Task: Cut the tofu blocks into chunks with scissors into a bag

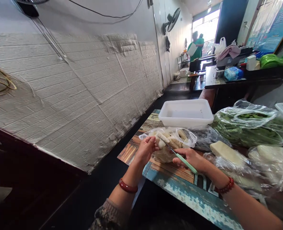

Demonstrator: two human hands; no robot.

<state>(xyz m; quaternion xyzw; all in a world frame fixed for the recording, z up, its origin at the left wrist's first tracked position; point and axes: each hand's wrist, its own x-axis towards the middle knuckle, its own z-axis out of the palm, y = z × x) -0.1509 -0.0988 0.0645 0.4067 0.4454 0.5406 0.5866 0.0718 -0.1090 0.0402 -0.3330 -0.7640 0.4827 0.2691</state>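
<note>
My right hand (191, 159) is wrapped round the light green handle of a small knife (185, 163), whose thin dark blade points up and left. The blade tip lies against a pale whitish piece (160, 142) of what looks like food; its kind is unclear. My left hand (147, 148) pinches the left side of this piece between thumb and fingers. Both hands are over an open clear plastic bag (191, 138) that holds several more pale pieces. The bag rests on a table (131, 145) with a wood-patterned top.
Behind the bag stands a white plastic tub (186, 121). To the right are bagged green leaves (251, 127), a pale block (227, 152) and another wrapped pale block (272, 156). A brick-patterned wall (84, 89) runs along the left. A person in green (197, 48) stands far back.
</note>
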